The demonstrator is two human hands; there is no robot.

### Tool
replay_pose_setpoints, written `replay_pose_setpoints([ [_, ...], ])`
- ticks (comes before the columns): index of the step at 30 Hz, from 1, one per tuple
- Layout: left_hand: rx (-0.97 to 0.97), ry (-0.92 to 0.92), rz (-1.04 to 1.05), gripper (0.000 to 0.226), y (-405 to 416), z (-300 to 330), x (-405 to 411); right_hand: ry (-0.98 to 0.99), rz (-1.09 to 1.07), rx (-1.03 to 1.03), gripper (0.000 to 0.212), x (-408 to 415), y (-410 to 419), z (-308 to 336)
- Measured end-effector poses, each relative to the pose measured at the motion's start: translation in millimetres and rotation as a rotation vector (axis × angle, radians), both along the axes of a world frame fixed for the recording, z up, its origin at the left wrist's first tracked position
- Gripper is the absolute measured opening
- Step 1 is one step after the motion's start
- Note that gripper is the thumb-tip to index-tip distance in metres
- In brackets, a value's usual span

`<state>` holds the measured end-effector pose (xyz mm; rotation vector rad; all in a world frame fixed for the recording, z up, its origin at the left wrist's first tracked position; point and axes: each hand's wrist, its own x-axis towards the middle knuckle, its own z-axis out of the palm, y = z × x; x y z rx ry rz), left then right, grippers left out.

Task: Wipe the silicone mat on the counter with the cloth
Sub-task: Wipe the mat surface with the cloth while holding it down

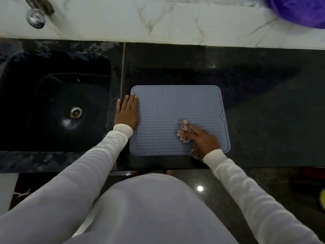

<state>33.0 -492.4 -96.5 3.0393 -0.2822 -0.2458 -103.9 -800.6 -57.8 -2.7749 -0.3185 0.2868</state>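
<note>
A blue-grey silicone mat [175,106] with wavy ridges lies flat on the black counter [263,106], just right of the sink. My left hand [126,112] lies flat with straight fingers on the mat's left edge, partly on the counter. My right hand [202,140] grips a bunched pink-and-white checked cloth [183,131] and presses it on the mat's near right part. A bit of the cloth sticks out under my wrist at the mat's front edge.
A black sink [58,106] with a metal drain [76,112] sits to the left. A chrome tap [36,16] hangs over the white marble backsplash [158,20]. A purple object [302,9] is at the far right corner. The counter's front edge runs close to my body.
</note>
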Motion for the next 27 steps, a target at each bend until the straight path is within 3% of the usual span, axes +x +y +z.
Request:
replay_pose_setpoints([
  [2, 0.009, -0.002, 0.003, 0.056, 0, -1, -1, -0.04, -0.056, 0.006, 0.049, -3, -21, 0],
  [5, 0.009, -0.011, 0.01, 0.055, -1, -1, -2, -0.065, -0.138, -0.009, 0.058, -5, -48, -2],
  [16, -0.008, -0.008, 0.009, 0.056, 1, 1, -2, 0.016, -0.279, -0.02, 0.046, -23, -111, 15],
  [21, -0.019, -0.016, 0.022, 0.057, 0, 0, -3, 0.126, -0.229, -0.166, 0.06, -16, -97, 25],
  [23, -0.022, -0.016, 0.027, 0.058, -1, 0, -3, 0.069, -0.193, -0.147, 0.066, -12, -83, 30],
  [27, -0.032, -0.009, 0.023, 0.058, -2, 0, -3, -0.136, -0.086, 0.043, 0.047, 2, -12, 49],
])
